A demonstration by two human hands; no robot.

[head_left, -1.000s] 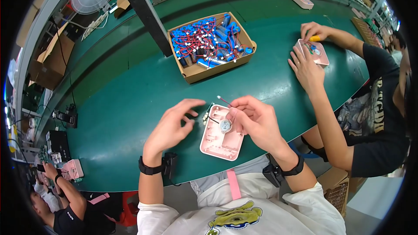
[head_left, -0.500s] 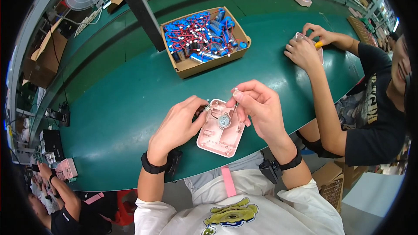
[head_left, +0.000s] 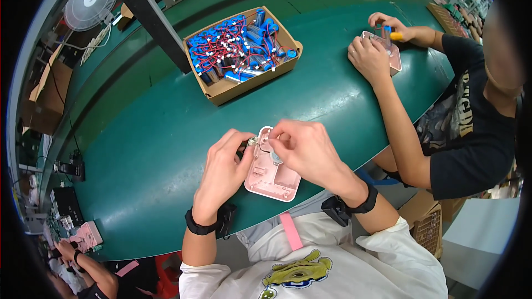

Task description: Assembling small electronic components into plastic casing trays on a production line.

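A pink plastic housing half point(head_left: 271, 185) lies open side up on the green bench in front of me. At its upper left edge my left hand point(head_left: 224, 160) is closed, pinching a small circuit board point(head_left: 252, 141) between thumb and fingers. My right hand point(head_left: 305, 146) reaches over the upper part of the housing, its fingertips pinched together close to the board. The white wire connector seen in those fingers earlier is now covered by them. A round metal speaker point(head_left: 275, 156) sits inside the housing, partly behind the right hand.
Beyond the housing stands a cardboard box point(head_left: 227, 96) of blue battery cells with red and black leads. On the right, a co-worker's hands point(head_left: 371, 58) hold another pink housing point(head_left: 395, 60) and a yellow-handled tool point(head_left: 395, 36). A metal post point(head_left: 147, 19) rises behind the box.
My right hand has moved left and turned over the housing, bringing its fingertips near the board in my left hand. The co-worker's tool has shifted and more of their housing shows.
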